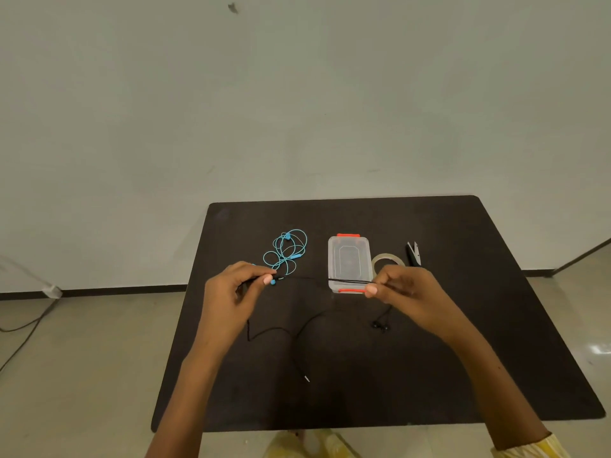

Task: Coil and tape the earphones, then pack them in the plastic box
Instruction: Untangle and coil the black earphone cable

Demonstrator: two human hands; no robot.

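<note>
Both hands held the black earphones above the worktop (463,358). The left hand (236,289) pinched the cord at one end and the right hand (401,287) pinched it at the other, a taut doubled run (347,281) between them. The earbuds (379,325) and plug (306,378) trailed on the near worktop. Judgement: loops should be kept even and the tail drawn in before taping. The closed box (347,259), tape (385,259), cutter (413,252) and blue earphones (286,252) lay beyond. No legible writing was seen.
</note>
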